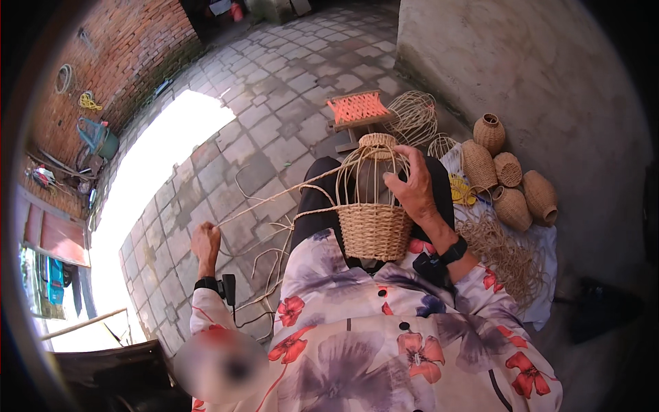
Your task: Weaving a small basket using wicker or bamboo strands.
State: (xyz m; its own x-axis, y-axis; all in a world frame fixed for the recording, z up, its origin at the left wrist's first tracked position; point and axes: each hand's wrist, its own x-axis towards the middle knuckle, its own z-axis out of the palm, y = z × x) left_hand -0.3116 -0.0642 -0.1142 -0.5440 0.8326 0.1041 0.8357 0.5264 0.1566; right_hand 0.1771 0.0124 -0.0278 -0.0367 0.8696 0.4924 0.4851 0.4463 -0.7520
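Note:
Across my lap lies a partly woven basket (375, 232), its base toward me. The lower body is tightly woven in tan cord, bare ribs (357, 180) show above it, and a woven neck ring (377, 140) closes the far end. My right hand (416, 193) grips the ribs on the right side near the neck, fingers curled and thumb against them. Out to the left, my left hand (205, 242) is closed on a long tan cord (280, 193) stretched taut from the neck. Another strand runs left from the woven part.
Beyond my knees stands a small stool (358, 107) with an orange woven seat, beside a bare rib frame (414, 117). At right, several finished baskets (478, 165) and a loose cord pile (498, 247) lie near a plastered wall (528, 89). Loose strands cross the paving (182, 226).

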